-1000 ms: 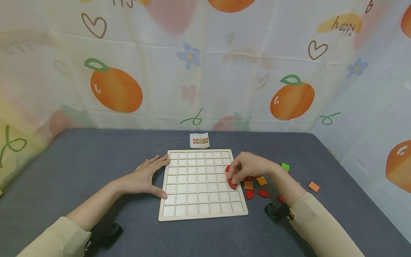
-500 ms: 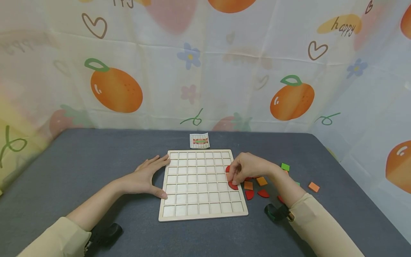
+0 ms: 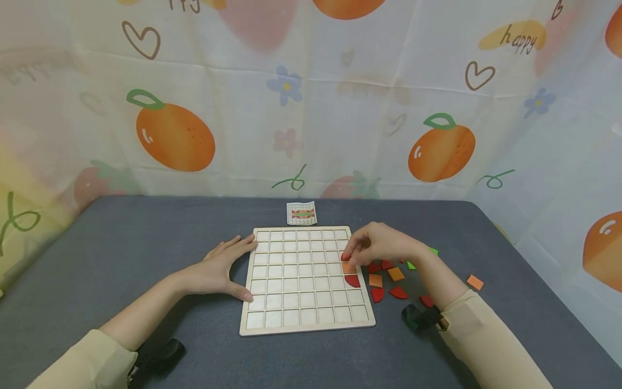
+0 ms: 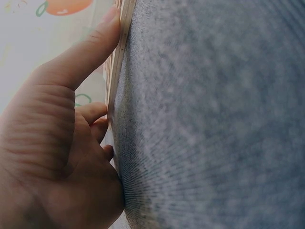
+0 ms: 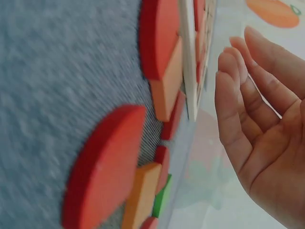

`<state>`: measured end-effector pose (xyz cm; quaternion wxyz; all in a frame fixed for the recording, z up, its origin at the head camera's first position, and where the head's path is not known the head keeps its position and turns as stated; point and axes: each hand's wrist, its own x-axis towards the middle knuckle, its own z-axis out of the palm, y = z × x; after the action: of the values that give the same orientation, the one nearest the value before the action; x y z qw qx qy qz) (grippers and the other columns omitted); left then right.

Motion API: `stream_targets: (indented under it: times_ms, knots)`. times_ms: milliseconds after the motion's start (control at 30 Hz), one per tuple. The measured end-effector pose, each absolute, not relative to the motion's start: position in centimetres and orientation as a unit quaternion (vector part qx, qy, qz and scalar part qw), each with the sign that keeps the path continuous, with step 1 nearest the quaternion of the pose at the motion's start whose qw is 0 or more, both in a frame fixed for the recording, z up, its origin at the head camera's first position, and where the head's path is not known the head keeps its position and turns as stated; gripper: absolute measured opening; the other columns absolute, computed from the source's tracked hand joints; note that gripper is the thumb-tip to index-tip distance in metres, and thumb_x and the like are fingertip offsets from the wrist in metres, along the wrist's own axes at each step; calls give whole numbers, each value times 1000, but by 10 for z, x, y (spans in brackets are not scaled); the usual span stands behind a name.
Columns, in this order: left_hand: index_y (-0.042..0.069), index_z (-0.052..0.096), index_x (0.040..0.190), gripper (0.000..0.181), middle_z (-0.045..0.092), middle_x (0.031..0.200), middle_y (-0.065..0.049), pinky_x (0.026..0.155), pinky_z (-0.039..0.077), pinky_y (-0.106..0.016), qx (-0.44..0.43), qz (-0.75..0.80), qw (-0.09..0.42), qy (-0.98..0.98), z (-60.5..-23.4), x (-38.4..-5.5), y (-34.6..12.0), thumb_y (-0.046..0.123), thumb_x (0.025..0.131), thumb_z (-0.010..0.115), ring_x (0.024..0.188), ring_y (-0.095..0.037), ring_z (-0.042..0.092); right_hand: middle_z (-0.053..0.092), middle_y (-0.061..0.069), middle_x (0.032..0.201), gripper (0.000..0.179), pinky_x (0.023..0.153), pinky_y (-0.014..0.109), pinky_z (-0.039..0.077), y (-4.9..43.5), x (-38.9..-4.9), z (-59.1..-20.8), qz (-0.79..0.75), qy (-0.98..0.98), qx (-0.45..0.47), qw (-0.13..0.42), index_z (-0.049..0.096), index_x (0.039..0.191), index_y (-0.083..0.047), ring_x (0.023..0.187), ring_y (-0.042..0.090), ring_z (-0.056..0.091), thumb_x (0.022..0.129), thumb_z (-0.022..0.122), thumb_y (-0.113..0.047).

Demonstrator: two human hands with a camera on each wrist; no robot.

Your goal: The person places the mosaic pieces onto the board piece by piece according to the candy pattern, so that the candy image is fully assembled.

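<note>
A wooden grid board (image 3: 307, 328) lies on the dark table. Along its right column sit a red quarter-round tile (image 3: 352, 281), an orange square tile (image 3: 349, 268) and another red tile (image 3: 345, 257), partly covered by fingers. My left hand (image 3: 221, 271) spreads along the board's left edge, thumb and fingertips touching the rim, as the left wrist view also shows. Just above the tiles in that column is my right hand (image 3: 384, 243). In the right wrist view, its fingers (image 5: 228, 105) are loosely bent, with no tile between them, lifted off the board.
A small printed card (image 3: 302, 214) lies behind the board. To the right are loose red tiles (image 3: 398, 292), orange tiles (image 3: 396, 274) and green tiles (image 3: 411, 265), partly behind my right forearm. One orange square (image 3: 475, 282) lies farther right. A fruit-patterned cloth (image 3: 311, 108) hangs behind the table.
My right hand has lifted slightly up and away from the board's right column, uncovering the orange square between the two red tiles. My left hand has stayed at the left edge.
</note>
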<state>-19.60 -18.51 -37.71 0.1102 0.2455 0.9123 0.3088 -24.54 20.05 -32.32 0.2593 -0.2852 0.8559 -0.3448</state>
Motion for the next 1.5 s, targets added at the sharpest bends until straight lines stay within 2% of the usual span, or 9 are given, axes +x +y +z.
stream_targets:
  times_ms: [167, 333, 533, 700, 900, 1033, 1233, 1500]
  knots:
    - [5, 28, 156, 116, 16, 167, -15, 117, 3, -71, 246, 310, 111, 912, -377, -196, -185, 52, 67, 86, 153, -47, 7, 74, 11, 102, 23, 80, 36, 58, 208, -248, -318, -341, 870, -270, 231, 72, 112, -9, 90, 25, 69, 91, 71, -18]
    - [5, 28, 155, 116, 16, 167, -15, 118, 2, -71, 246, 310, 111, 912, -377, -196, -185, 52, 67, 86, 153, -47, 7, 71, 12, 117, 30, 90, 37, 57, 217, -253, -315, -340, 884, -245, 208, 69, 119, -8, 104, 20, 68, 93, 69, -22]
    - [5, 28, 156, 116, 16, 167, -15, 118, 2, -71, 247, 309, 113, 912, -377, -196, -185, 53, 67, 86, 153, -47, 7, 66, 16, 130, 36, 98, 42, 54, 230, -257, -313, -337, 895, -232, 178, 65, 127, -6, 119, 29, 63, 95, 66, -23]
    - [5, 28, 156, 116, 16, 167, -14, 118, 2, -70, 247, 310, 114, 911, -377, -196, -185, 53, 67, 86, 153, -47, 6, 64, 18, 133, 39, 101, 44, 53, 243, -261, -315, -339, 900, -216, 169, 62, 130, -5, 123, 32, 61, 95, 66, -23]
    - [5, 28, 156, 116, 16, 167, -14, 118, 3, -70, 247, 309, 112, 912, -377, -197, -184, 53, 67, 86, 153, -47, 7, 64, 18, 133, 40, 100, 46, 53, 260, -265, -318, -328, 909, -194, 167, 62, 130, -4, 120, 32, 62, 95, 66, -23]
    - [5, 28, 156, 116, 16, 167, -14, 118, 3, -70, 246, 308, 114, 912, -377, -197, -184, 53, 67, 86, 153, -47, 7, 65, 20, 129, 39, 97, 45, 54, 274, -266, -321, -327, 908, -183, 185, 63, 127, -2, 112, 28, 65, 94, 67, -22]
    - [6, 28, 156, 116, 16, 167, -14, 117, 3, -71, 247, 308, 113, 912, -377, -197, -184, 53, 67, 86, 153, -47, 6, 71, 17, 112, 34, 86, 36, 58, 290, -266, -325, -333, 901, -159, 227, 66, 119, 2, 93, 17, 69, 91, 69, -18]
    - [5, 28, 156, 116, 16, 167, -15, 118, 2, -70, 248, 309, 111, 911, -378, -196, -185, 52, 67, 86, 153, -48, 6, 72, 8, 96, 36, 82, 30, 56, 296, -263, -330, -320, 901, -151, 251, 66, 113, 2, 84, 14, 66, 86, 76, -19]
